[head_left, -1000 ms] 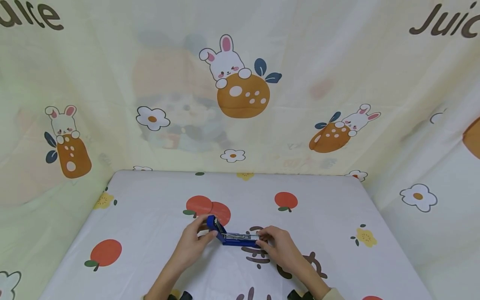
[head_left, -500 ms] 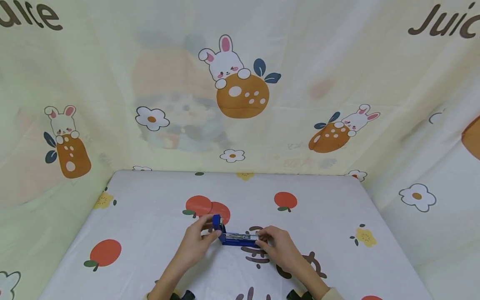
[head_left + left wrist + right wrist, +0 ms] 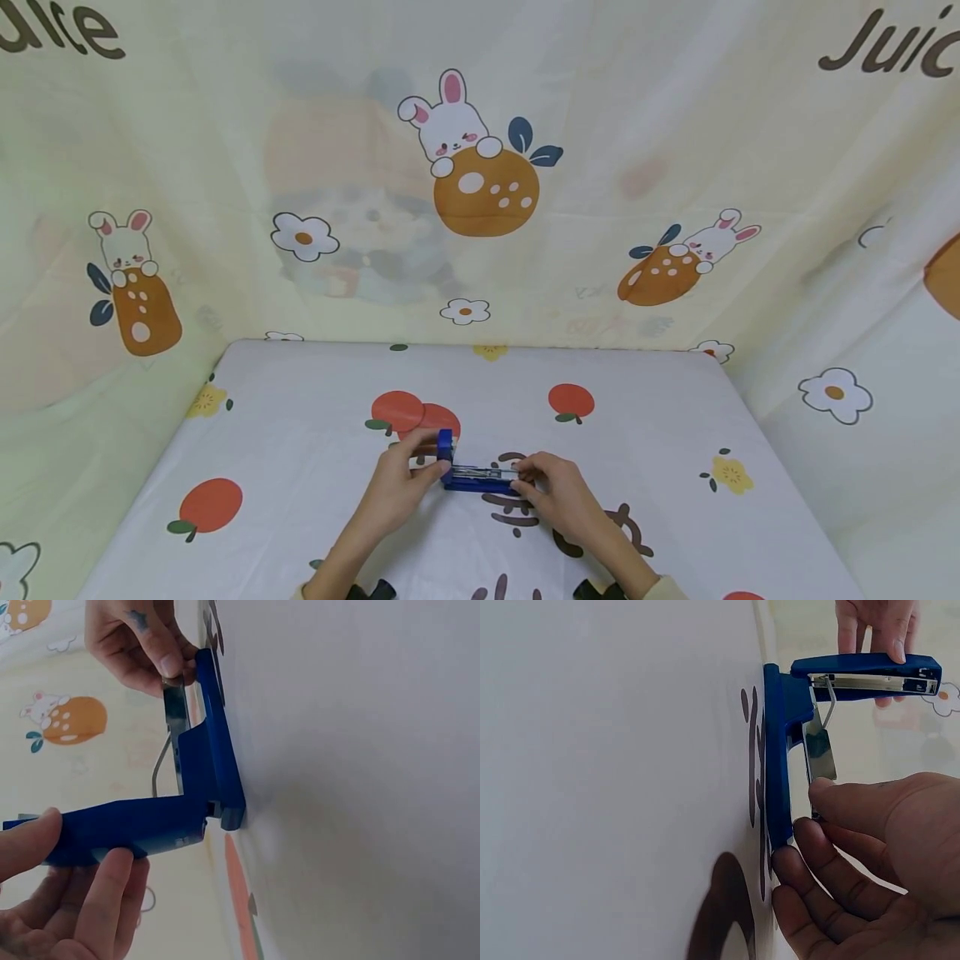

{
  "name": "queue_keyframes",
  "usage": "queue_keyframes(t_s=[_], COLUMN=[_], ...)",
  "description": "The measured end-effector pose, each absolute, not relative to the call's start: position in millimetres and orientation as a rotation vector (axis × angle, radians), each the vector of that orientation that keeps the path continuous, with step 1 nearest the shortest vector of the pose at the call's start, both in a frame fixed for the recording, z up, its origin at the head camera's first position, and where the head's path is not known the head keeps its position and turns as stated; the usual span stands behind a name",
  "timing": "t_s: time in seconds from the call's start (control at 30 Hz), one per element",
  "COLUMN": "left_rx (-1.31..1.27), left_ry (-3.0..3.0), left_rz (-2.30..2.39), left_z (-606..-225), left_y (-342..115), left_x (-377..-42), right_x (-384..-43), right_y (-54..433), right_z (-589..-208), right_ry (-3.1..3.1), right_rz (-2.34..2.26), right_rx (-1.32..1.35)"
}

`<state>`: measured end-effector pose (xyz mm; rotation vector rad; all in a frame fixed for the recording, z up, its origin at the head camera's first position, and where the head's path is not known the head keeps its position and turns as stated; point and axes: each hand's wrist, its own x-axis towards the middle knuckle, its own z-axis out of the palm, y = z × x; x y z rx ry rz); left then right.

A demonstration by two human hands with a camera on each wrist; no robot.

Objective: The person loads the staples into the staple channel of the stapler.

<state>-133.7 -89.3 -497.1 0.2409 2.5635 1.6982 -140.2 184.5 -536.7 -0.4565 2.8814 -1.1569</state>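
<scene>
Our left fingers (image 3: 105, 907) pinch the stapler's (image 3: 480, 485) upright lid (image 3: 135, 825), our right fingers (image 3: 851, 889) its rail (image 3: 822, 754); its long base (image 3: 778, 754) points right.

stapler (image 3: 480, 485): solid blue, silvery rail (image 3: 821, 754). table cover (image 3: 300, 433): pale grey-white, printed with red fruits (image 3: 212, 505), yellow flowers (image 3: 732, 474), dark brown shapes (image 3: 567, 546) lower middle of frame. curtain (image 3: 585, 83): cream, white rabbits (image 3: 453, 125) on orange fruits (image 3: 487, 204), white flowers (image 3: 318, 233); brown lettering (image 3: 862, 37) upper left and upper right.
</scene>
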Motion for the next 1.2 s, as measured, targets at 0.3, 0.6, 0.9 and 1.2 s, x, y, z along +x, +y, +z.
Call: queue_keyframes(t_s=[0.3, 0.6, 0.9, 1.2], left_rx=[0.265, 0.279, 0.268, 0.25], left_ry=[2.58, 2.607, 2.617, 2.628], left_rz=[1.714, 1.712, 1.705, 1.693], left_z=[-496.9, -497.7, -496.2, -496.1], left_y=[-85.2, -81.6, -77.5, -74.0], left_x=[-133.6, -134.2, -135.1, -136.5], right_x=[-141.4, -142.9, -145.2, -147.3], right_y=[185.1, 187.4, 188.1, 188.2], right_z=[-536.6, -537.7, -538.1, -536.0], right_ry=[2.878, 2.875, 2.872, 2.851], right_rz=[-1.144, -1.135, -1.145, -1.166], right_rx=[-0.436, -0.469, -0.479, -0.453])
